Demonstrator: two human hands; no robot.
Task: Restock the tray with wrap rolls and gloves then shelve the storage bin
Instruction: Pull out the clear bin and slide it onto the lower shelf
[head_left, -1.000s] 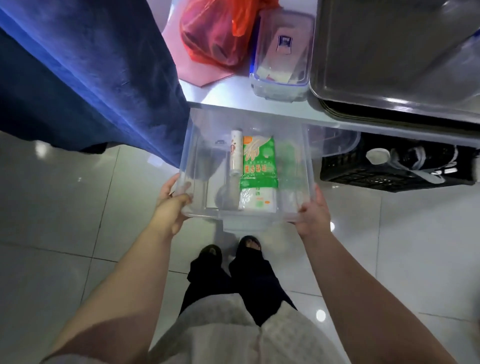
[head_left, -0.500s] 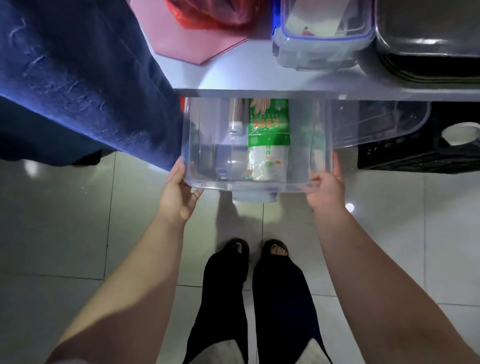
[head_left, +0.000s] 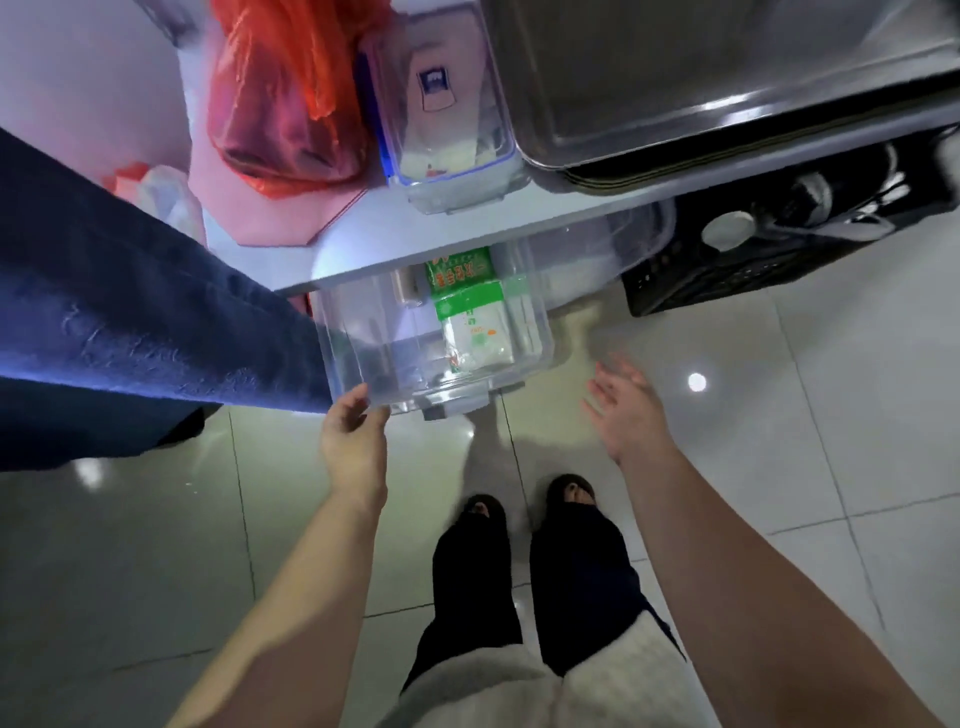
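The clear plastic storage bin (head_left: 363, 358) sits half under the white table top (head_left: 363, 244), its near end sticking out over the floor. Inside lie a green-and-white pack of gloves (head_left: 467, 306) and a wrap roll (head_left: 408, 286), mostly hidden by the table edge. My left hand (head_left: 356, 441) grips the bin's near left corner. To the right of the bin, my right hand (head_left: 626, 410) hangs open and blurred, touching nothing. The steel tray (head_left: 701, 114) rests on the table at top right.
A dark blue cloth (head_left: 130, 322) drapes off the table at left, against the bin's side. On the table stand a red plastic bag (head_left: 280, 98) and a clear lidded box (head_left: 441, 104). A black crate (head_left: 769, 260) sits under the table at right. My feet (head_left: 530, 509) stand on pale tiles.
The bin has slid further under the table. My right hand has let go of its right corner and pulled back open; my left hand still holds the left corner.
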